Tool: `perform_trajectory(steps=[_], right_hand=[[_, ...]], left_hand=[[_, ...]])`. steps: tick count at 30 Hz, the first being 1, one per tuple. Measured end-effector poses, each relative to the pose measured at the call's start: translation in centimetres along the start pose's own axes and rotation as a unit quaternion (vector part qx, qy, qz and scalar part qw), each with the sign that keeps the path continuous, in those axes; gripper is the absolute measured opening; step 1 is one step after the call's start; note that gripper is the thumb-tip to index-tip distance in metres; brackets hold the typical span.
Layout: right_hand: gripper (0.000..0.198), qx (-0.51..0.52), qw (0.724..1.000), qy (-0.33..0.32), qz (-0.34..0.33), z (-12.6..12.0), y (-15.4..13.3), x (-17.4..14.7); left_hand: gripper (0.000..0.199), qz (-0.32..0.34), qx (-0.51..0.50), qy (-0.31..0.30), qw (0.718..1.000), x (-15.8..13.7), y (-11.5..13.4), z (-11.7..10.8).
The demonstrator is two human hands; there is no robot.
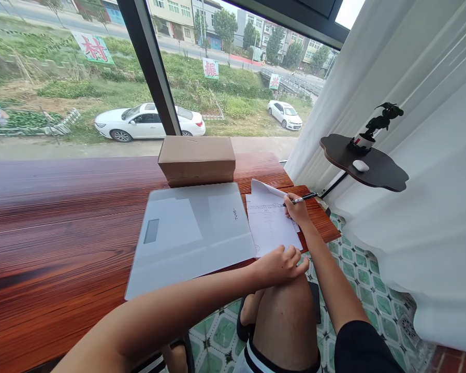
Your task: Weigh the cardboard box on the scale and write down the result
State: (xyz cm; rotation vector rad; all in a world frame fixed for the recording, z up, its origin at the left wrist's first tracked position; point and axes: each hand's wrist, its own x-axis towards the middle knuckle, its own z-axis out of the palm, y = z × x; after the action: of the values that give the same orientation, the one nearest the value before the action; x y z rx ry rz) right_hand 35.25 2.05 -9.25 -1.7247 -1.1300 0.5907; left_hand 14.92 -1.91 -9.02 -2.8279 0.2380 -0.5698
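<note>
Nearest, the left hand (281, 265) rests with curled fingers at the table's near edge, its fingertips touching the bottom edge of the sheet of paper (272, 225); it holds nothing. The paper lies just at its 12 o'clock, on the wooden table (62, 217), touching the right edge of a flat grey scale (190, 233) that lies at 9 o'clock of the paper.

Farther on, the right hand (297, 210) is closed around a black pen (305, 197), the tip pressed to the paper's upper right part and the barrel pointing away toward 2 o'clock. The paper's far corner curls up at 11 o'clock from this hand.

Beyond the scale, at its 12 o'clock, stands a closed cardboard box (197, 159); its contents cannot be seen. At 2 o'clock, a dark shelf (380, 173) carries a figurine (378, 122).
</note>
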Motion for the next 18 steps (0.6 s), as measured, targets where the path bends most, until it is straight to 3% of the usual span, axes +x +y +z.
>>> perform_trajectory(steps=[11, 14, 18], right_hand=[[0.031, -0.001, 1.000, 0.009, 0.007, -0.06, 0.17, 0.13], [0.036, 0.003, 0.996, 0.089, -0.025, -0.38, 0.17, 0.24], [0.044, -0.110, 0.965, 0.209, -0.113, -0.73, 0.36, 0.48]], left_hand=[[0.028, 0.004, 0.004, 0.004, 1.000, -0.04, 0.04, 0.04], [0.028, 0.002, 0.009, 0.002, 1.000, 0.02, 0.00, -0.12], [0.027, 0.005, 0.014, 0.008, 1.000, 0.05, -0.06, -0.29]])
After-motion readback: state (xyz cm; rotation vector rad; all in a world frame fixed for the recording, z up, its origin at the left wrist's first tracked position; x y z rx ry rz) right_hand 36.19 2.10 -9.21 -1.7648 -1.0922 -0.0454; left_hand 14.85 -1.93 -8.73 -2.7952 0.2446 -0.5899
